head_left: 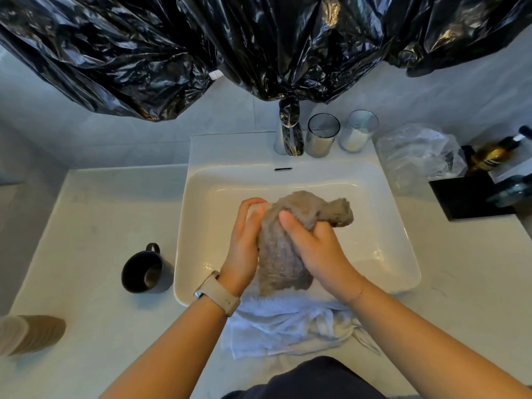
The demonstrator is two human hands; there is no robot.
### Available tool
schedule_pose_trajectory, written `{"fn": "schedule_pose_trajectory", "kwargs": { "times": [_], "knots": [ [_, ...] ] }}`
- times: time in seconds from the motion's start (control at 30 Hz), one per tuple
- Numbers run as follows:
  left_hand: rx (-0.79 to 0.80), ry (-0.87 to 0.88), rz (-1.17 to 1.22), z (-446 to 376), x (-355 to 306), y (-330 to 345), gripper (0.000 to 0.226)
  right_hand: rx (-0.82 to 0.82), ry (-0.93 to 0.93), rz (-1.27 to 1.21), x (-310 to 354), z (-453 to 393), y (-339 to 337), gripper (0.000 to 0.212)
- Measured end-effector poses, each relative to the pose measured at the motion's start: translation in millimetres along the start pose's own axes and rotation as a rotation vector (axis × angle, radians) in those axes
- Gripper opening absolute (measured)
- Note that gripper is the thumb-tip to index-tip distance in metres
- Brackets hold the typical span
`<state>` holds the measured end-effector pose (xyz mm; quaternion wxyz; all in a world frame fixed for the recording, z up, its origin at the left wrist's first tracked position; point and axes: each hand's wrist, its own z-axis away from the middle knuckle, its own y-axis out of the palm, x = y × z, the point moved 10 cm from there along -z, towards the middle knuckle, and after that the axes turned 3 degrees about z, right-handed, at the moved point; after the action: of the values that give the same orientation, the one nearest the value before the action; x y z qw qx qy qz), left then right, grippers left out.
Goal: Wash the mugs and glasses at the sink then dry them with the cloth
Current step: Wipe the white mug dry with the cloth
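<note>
Black mug (143, 269) left of sink (397, 226); two glasses (321, 135) behind.

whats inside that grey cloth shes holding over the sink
A pale, rounded object shows at the grey cloth's upper left, under the left hand. The cloth and the right hand cover the rest, so it can't be identified.
</note>
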<state>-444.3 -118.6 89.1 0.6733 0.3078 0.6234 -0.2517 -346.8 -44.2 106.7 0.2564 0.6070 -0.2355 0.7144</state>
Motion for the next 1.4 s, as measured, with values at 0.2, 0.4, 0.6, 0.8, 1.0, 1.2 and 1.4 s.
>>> {"fn": "schedule_pose_trajectory", "kwargs": {
  "times": [0.2, 0.4, 0.6, 0.8, 1.0, 1.2, 1.4],
  "knots": [
    [0.044, -0.590, 0.135, 6.8, 37.3, 9.7, 0.035, 0.230, -0.498, 0.690, -7.5, 35.1, 4.8, 0.032],
    [-0.164, 0.056, -0.219, 10.7, -13.7, 6.0, 0.030, -0.153, 0.141, -0.281, -22.2, 9.3, -23.4, 0.024],
    [0.042, 0.504, -0.676, 23.2, -33.4, 23.5, 0.047, -0.034, 0.723, -0.284, -56.2, -8.6, -23.3, 0.035],
    [0.058, 0.487, -0.544, 23.8, -24.3, 9.6, 0.041, -0.056, 0.584, -0.110, -50.0, -10.7, -24.9, 0.027],
    [-0.147, -0.211, 0.136, 16.1, 36.3, -4.8, 0.051, -0.140, -0.058, 0.199, -12.0, 10.7, -11.1, 0.018],
    [-0.221, -0.729, 0.423, 29.8, 64.2, -5.1, 0.029, 0.152, -0.356, 0.448, -10.8, 40.9, -11.5, 0.047],
    [-0.094, -1.061, 0.712, 51.4, 65.4, 31.6, 0.049, -0.189, -0.242, 0.206, -9.3, 31.6, -83.8, 0.037]
  ]
}}
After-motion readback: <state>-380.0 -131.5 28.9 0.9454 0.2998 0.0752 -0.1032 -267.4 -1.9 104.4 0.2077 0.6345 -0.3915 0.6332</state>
